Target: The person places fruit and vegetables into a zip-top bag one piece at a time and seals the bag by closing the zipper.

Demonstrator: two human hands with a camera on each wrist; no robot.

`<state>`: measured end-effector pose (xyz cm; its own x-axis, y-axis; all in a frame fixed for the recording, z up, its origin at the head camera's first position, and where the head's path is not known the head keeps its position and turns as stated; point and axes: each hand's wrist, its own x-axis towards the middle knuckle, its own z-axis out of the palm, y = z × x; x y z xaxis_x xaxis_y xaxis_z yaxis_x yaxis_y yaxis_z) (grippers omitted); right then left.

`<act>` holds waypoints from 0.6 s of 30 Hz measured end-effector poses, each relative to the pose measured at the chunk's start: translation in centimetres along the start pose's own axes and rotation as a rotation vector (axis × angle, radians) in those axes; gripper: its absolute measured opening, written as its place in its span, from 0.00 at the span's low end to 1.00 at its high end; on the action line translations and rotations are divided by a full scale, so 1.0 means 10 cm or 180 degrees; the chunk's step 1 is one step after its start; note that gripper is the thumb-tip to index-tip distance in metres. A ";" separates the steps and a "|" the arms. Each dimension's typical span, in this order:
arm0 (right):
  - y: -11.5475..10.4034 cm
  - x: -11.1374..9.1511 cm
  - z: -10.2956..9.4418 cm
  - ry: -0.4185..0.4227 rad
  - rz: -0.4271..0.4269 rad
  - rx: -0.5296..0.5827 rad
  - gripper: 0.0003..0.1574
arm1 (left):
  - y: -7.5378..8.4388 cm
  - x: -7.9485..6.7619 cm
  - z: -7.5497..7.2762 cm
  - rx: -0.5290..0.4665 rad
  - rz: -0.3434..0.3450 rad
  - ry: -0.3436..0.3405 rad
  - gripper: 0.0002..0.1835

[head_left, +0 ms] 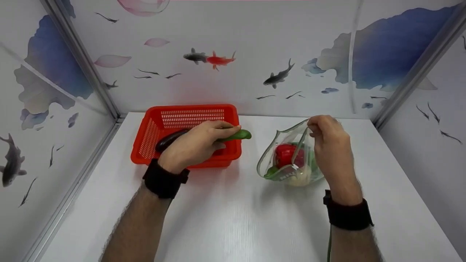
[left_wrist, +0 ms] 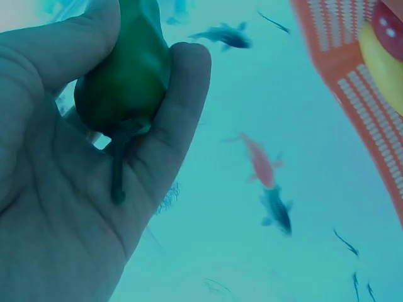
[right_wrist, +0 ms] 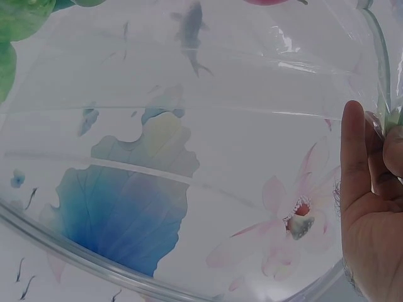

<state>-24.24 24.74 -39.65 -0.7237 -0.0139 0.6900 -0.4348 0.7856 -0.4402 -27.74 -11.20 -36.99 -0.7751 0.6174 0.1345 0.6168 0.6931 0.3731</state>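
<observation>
My left hand (head_left: 196, 143) pinches a long green pepper (head_left: 240, 135) between thumb and fingers over the right side of the red basket (head_left: 193, 107). In the left wrist view the pepper's stem (left_wrist: 118, 167) points toward the palm. A dark eggplant (head_left: 171, 140) lies in the basket, partly behind the hand. My right hand (head_left: 330, 145) pinches the upper edge of a clear zip bag (head_left: 287, 176), whose mouth gapes toward the left. Through the plastic show a red bell pepper (head_left: 284, 154), a pale round vegetable (head_left: 302, 177) and green ones.
The basket stands at the back left of the white table (head_left: 225, 218), near the printed back wall (head_left: 233, 87). Something yellow (left_wrist: 381, 63) and something dark red show inside the basket in the left wrist view. Side walls with metal corner posts flank the table.
</observation>
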 end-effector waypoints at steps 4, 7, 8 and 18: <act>0.00 0.00 0.00 0.0011 -0.0025 -0.0050 0.07 | 0.12 -0.01 -0.02 0.0006 0.0305 -0.0083 0.33; 0.00 0.00 0.00 0.0004 -0.0015 -0.0046 0.08 | 0.19 0.00 -0.01 -0.0040 0.0445 -0.0167 0.33; 0.00 0.00 0.00 -0.0003 -0.0008 -0.0041 0.08 | 0.21 0.00 0.00 -0.0058 0.0499 -0.0182 0.32; -0.02 0.00 -0.02 -0.0043 0.0060 -0.0002 0.08 | 0.43 0.14 0.08 -0.0038 0.0875 -0.0197 0.35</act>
<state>-24.08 24.72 -39.42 -0.7388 -0.0073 0.6739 -0.4206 0.7863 -0.4526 -26.11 -7.05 -35.94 -0.5688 0.8034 0.1759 0.8008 0.4922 0.3413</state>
